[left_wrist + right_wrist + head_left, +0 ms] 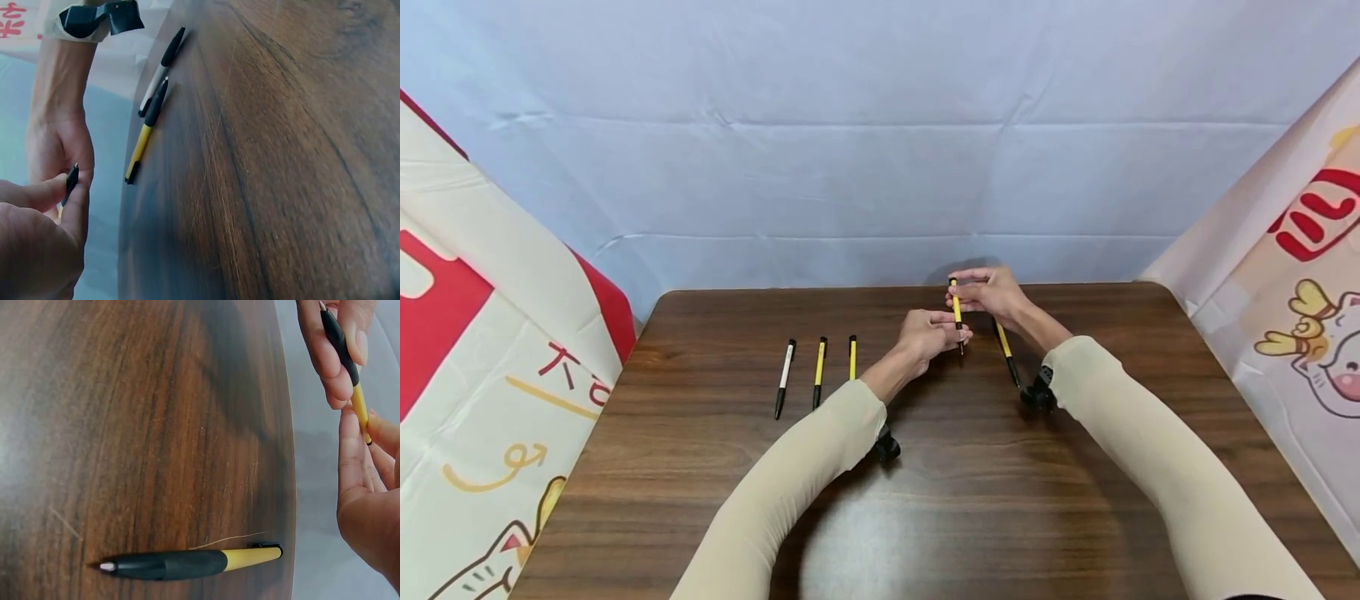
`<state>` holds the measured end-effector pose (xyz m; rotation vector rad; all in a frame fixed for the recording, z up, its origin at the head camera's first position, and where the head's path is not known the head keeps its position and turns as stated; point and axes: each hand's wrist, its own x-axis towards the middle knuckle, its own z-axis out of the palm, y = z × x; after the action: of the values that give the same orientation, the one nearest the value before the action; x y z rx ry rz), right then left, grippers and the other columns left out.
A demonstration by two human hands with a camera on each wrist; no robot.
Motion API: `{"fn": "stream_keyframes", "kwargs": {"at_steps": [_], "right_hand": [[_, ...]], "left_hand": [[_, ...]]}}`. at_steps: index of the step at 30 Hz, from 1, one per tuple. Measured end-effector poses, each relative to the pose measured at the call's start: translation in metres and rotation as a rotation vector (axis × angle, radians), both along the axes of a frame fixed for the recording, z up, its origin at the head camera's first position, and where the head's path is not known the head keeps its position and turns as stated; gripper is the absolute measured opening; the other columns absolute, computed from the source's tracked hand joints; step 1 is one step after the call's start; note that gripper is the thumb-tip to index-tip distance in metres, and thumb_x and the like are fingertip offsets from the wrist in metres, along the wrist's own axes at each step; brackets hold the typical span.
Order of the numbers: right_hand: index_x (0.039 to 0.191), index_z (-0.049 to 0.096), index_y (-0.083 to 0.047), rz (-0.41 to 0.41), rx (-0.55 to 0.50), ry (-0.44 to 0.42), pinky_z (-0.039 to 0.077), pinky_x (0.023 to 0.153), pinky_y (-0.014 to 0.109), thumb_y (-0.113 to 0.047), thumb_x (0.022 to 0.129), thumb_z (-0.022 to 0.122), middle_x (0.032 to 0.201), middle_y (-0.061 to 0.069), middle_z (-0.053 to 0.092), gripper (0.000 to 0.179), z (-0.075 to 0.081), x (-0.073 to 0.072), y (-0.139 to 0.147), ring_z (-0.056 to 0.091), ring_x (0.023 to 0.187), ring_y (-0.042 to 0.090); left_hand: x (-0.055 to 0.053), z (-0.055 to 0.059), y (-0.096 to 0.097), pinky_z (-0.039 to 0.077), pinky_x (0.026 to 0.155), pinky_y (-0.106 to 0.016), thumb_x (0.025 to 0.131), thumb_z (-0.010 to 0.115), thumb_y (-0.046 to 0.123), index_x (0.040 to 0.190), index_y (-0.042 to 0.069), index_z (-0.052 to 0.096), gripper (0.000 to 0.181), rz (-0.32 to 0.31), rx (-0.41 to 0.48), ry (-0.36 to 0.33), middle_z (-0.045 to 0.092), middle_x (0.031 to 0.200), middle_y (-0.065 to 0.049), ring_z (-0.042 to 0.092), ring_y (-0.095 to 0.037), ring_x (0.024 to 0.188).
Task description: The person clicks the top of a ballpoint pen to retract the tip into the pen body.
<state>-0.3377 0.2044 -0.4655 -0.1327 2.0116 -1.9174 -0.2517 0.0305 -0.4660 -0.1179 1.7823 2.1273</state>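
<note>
Above the table's far side, both hands are on one yellow ballpoint pen [957, 310] with a black grip, held nearly upright with its tip down. My left hand [927, 337] pinches the black grip between thumb and fingers; the right wrist view shows the same grip [340, 350] there. At the upper, yellow end, my right hand [992, 296] holds the pen between thumb and fingers. Under the right wrist lies another yellow pen [1004, 346], seen close up with its tip out in the right wrist view [187, 564].
Left of the hands, a white pen [786, 367], a yellow pen [820, 371] and another yellow pen [853, 354], partly hidden by the left arm, lie in a row. A white-barrelled pen [164, 65] lies near the right arm. Pale cloth [880, 183] hangs behind the wooden table [970, 500].
</note>
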Motion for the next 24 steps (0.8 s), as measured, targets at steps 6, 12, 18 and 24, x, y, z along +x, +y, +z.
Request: {"fn": "stream_keyframes", "kwargs": {"at_steps": [6, 12, 18, 24], "right_hand": [[0.151, 0.053, 0.005, -0.007, -0.004, -0.013, 0.065, 0.085, 0.036, -0.001, 0.101, 0.071, 0.098, 0.008, 0.081, 0.053, 0.001, 0.003, -0.004, 0.079, 0.088, 0.018], [0.151, 0.054, 0.002, -0.017, -0.018, -0.016, 0.065, 0.083, 0.033, -0.003, 0.101, 0.071, 0.1, 0.009, 0.081, 0.053, 0.002, 0.006, -0.006, 0.079, 0.091, 0.019], [0.152, 0.053, 0.003, -0.017, -0.04, -0.014, 0.065, 0.082, 0.032, -0.002, 0.101, 0.072, 0.104, 0.014, 0.08, 0.055, 0.004, 0.011, -0.009, 0.079, 0.091, 0.019], [0.153, 0.05, 0.005, 0.015, -0.035, -0.001, 0.065, 0.084, 0.034, -0.001, 0.102, 0.07, 0.114, 0.023, 0.077, 0.056, 0.007, 0.019, -0.016, 0.079, 0.094, 0.022]], "left_hand": [[0.001, -0.001, -0.005, 0.064, 0.088, -0.033, 0.096, 0.072, -0.009, 0.133, -0.017, 0.062, 0.039, -0.008, 0.0, 0.006, 0.079, 0.106, -0.021, 0.078, -0.03, 0.105], [0.003, 0.0, -0.009, 0.065, 0.087, -0.035, 0.096, 0.073, -0.009, 0.129, -0.014, 0.066, 0.034, -0.016, -0.01, 0.014, 0.079, 0.106, -0.022, 0.078, -0.03, 0.103], [0.004, 0.002, -0.015, 0.065, 0.086, -0.036, 0.096, 0.074, -0.006, 0.127, -0.013, 0.068, 0.032, -0.028, -0.036, 0.015, 0.08, 0.103, -0.021, 0.079, -0.028, 0.099], [0.008, 0.002, -0.025, 0.065, 0.085, -0.036, 0.097, 0.074, -0.003, 0.128, -0.014, 0.068, 0.033, -0.045, -0.058, 0.014, 0.08, 0.103, -0.021, 0.08, -0.026, 0.097]]}}
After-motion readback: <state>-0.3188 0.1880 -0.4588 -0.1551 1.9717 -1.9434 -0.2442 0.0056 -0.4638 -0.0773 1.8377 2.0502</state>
